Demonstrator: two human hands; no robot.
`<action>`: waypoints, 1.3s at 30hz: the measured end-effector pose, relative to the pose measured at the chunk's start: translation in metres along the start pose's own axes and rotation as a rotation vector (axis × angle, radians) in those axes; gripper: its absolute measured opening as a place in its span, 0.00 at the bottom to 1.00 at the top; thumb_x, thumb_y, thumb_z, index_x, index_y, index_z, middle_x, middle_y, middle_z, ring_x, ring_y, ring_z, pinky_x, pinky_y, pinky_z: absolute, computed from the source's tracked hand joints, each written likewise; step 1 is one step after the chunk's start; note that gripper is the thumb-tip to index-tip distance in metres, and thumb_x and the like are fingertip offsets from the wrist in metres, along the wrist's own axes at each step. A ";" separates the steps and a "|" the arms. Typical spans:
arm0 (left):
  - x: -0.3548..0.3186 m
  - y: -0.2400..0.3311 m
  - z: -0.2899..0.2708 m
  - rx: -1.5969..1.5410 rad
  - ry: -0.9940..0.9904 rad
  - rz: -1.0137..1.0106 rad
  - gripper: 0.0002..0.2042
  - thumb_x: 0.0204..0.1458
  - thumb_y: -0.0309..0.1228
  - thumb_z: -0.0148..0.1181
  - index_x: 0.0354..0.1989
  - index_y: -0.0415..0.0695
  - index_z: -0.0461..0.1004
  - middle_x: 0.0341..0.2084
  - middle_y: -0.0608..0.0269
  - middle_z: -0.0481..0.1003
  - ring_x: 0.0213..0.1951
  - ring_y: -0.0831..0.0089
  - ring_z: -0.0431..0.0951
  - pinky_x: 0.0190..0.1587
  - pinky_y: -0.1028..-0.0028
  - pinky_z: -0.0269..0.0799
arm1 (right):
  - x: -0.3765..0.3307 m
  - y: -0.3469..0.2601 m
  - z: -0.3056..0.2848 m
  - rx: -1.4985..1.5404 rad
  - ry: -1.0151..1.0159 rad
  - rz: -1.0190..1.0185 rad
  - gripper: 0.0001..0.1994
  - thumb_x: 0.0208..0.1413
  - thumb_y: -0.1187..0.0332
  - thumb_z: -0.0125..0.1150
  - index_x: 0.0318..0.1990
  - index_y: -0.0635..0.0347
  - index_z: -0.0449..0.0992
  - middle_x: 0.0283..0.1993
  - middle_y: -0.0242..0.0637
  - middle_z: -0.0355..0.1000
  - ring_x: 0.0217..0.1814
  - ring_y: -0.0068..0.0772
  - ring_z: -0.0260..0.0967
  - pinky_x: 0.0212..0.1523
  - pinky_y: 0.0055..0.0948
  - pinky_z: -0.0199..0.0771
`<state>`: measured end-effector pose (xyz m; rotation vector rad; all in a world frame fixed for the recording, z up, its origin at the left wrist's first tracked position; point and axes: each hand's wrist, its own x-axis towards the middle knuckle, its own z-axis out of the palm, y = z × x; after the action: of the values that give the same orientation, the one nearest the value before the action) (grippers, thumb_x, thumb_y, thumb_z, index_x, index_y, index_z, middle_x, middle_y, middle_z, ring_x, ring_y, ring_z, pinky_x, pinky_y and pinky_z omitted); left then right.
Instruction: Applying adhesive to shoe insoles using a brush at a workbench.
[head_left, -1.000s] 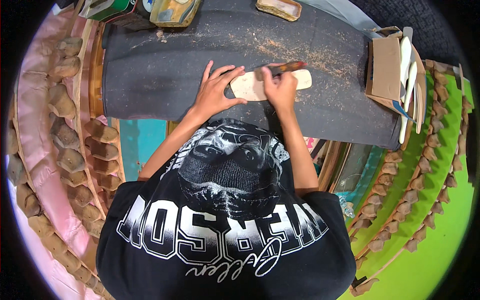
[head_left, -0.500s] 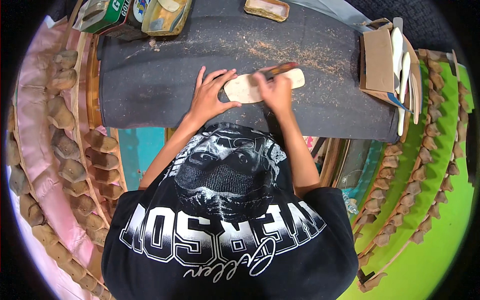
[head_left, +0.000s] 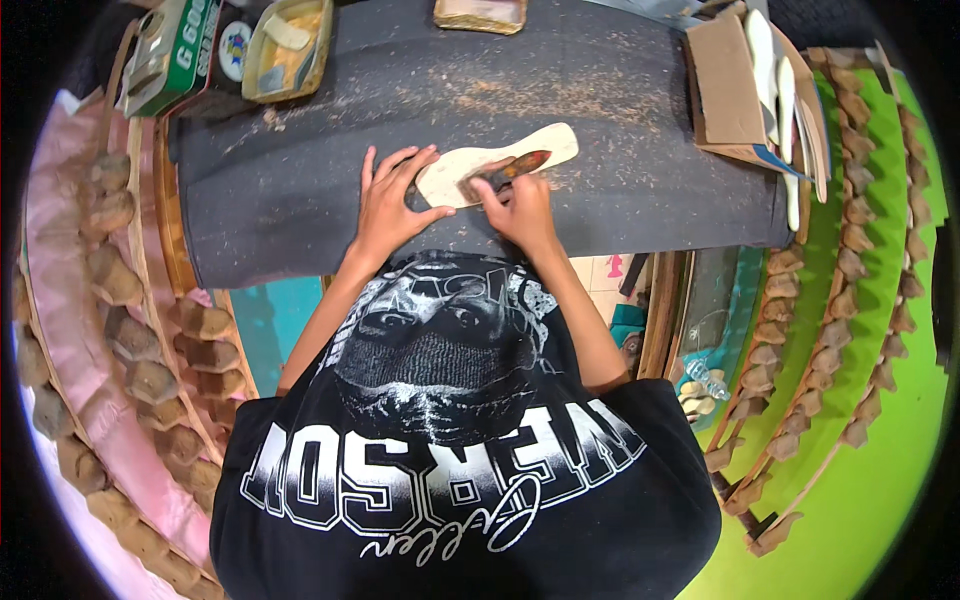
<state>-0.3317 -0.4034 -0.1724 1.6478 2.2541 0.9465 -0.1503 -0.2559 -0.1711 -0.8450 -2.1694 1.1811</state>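
A pale, foot-shaped insole (head_left: 446, 178) lies on the dark cloth in front of me, its narrower end pointing up to the right. My left hand (head_left: 390, 203) holds its left end, thumb along the near edge and fingertips at the far edge, the other fingers spread on the cloth. Over the middle of the insole, my right hand (head_left: 520, 213) grips a flat tool with a reddish-brown handle (head_left: 525, 163). The tool's dark, broad head rests on or just above the insole near my thumb; blur hides its exact kind.
Pale shavings (head_left: 520, 95) litter the cloth-covered table (head_left: 640, 200). At the back left stand a green-and-white can (head_left: 175, 55) and an open yellowish container (head_left: 285, 50); a shallow tray (head_left: 480, 14) sits behind. A cardboard box (head_left: 735, 95) holds white pieces. Racks of brown pieces (head_left: 115, 275) flank both sides.
The tool and my right hand have moved toward the left part of the insole. In the picture, the insole and my left hand have shifted left, and the insole is tilted more steeply.
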 end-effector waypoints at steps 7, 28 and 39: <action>0.000 0.004 -0.002 0.039 0.001 0.025 0.47 0.36 0.51 0.83 0.69 0.49 0.73 0.59 0.68 0.82 0.68 0.63 0.72 0.79 0.44 0.41 | 0.046 0.063 -0.081 -0.126 0.468 0.341 0.19 0.58 0.58 0.76 0.31 0.69 0.84 0.27 0.45 0.82 0.27 0.35 0.82 0.28 0.38 0.77; 0.000 0.000 0.000 0.018 -0.005 0.006 0.43 0.39 0.53 0.81 0.67 0.52 0.76 0.60 0.66 0.80 0.68 0.64 0.71 0.80 0.44 0.40 | -0.002 -0.001 -0.001 -0.017 -0.034 0.085 0.17 0.58 0.58 0.75 0.38 0.68 0.85 0.26 0.49 0.80 0.25 0.45 0.81 0.30 0.39 0.79; 0.005 0.003 -0.004 0.017 -0.045 -0.016 0.41 0.41 0.56 0.79 0.67 0.54 0.77 0.57 0.63 0.82 0.69 0.65 0.70 0.80 0.44 0.37 | 0.051 0.056 -0.091 0.026 0.312 0.223 0.12 0.61 0.64 0.74 0.39 0.66 0.84 0.27 0.38 0.82 0.25 0.27 0.78 0.26 0.30 0.75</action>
<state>-0.3332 -0.3997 -0.1661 1.6386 2.2489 0.8799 -0.1060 -0.1457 -0.1680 -1.1974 -1.8408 1.0933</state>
